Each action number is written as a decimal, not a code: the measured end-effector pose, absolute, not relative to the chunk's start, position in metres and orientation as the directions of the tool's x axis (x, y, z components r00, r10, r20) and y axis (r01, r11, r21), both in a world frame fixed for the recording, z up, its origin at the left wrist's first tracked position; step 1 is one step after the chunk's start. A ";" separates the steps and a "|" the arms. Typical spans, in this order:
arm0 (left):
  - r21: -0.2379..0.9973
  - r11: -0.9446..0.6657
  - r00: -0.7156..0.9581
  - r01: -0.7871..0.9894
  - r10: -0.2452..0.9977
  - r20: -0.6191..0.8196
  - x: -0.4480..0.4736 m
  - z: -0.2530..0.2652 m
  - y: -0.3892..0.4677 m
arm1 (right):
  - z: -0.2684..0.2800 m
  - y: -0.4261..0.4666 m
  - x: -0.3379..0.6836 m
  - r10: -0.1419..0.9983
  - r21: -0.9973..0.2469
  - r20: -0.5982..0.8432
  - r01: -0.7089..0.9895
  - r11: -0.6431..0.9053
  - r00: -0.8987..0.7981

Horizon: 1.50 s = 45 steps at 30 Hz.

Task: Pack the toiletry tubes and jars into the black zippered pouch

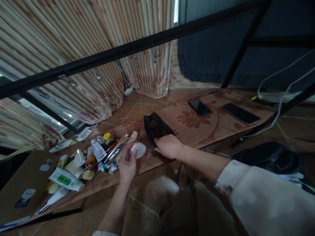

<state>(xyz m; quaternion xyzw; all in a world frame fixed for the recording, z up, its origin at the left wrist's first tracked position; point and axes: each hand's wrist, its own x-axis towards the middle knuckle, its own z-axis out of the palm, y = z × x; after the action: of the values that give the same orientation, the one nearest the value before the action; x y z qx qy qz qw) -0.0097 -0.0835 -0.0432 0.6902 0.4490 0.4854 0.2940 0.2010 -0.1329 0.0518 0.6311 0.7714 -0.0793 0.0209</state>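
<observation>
Evidently the step in hand pairs two things: the left hand (127, 165) pinches a small round container (138, 150), its pale flat face turned up, between thumb and fingers, while the right hand (168, 146) is at the near edge of a black pouch (162, 125), which gapes beyond its fingertips. Whether those right fingers grasp the edge or merely rest against it, I cannot tell. Any joining of the two would call for keeping that mouth spread and the container's grip firm. Just left of the left fingers lies a crowded pile of tubes and small jars (92, 161), which could be knocked. Farther left stands a cardboard box (27, 177); well beyond the right fingers lie two dark phones (199, 107), apart from the work
</observation>
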 end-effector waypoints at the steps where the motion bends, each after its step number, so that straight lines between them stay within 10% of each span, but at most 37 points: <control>1: 0.838 -0.431 0.125 0.335 0.902 0.414 -0.009 -0.045 -0.084 | 0.051 -0.133 0.201 0.971 -0.097 -0.130 0.977 0.189 -0.201; 12: 0.749 -0.490 0.322 0.447 0.869 0.376 -0.004 -0.068 -0.080 | 0.047 -0.133 0.201 0.974 -0.071 -0.087 0.977 0.203 -0.208; 32: 0.928 -0.288 0.136 0.238 0.956 0.262 0.000 -0.045 -0.069 | 0.045 -0.131 0.202 0.978 -0.105 -0.067 0.976 0.190 -0.197; 45: 0.632 -0.587 0.307 0.506 0.807 0.504 0.000 -0.028 -0.078 | 0.050 -0.134 0.201 0.973 -0.091 -0.129 0.979 0.182 -0.193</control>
<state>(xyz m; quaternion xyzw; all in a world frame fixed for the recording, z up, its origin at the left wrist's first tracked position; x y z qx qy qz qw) 0.0001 -0.0780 -0.0280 0.7878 0.4169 0.4156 0.1811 0.2012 -0.1336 0.0497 0.6348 0.7686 -0.0764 0.0208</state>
